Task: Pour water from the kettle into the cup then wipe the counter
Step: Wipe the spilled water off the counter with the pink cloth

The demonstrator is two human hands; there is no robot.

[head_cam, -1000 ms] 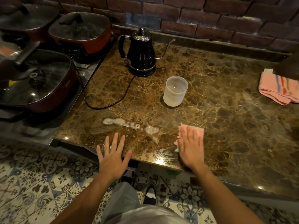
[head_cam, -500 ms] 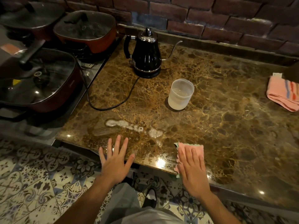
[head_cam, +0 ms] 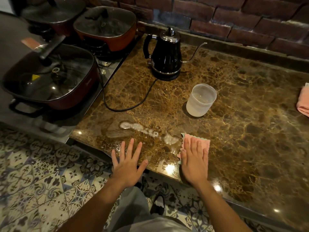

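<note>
Pouring looks done, black gooseneck kettle parked at 12 o'clock, frosted plastic cup holding water, but that foamy white puddle remains: right hand flat on the pink cloth, left hand spread empty.

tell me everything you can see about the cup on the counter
The cup is a frosted, see-through plastic tumbler with no handle or lid. It stands upright on the brown marble counter, to the front right of the black kettle, apart from it. It holds some clear water. Neither hand touches it; the pink cloth lies nearer the front edge.
</note>
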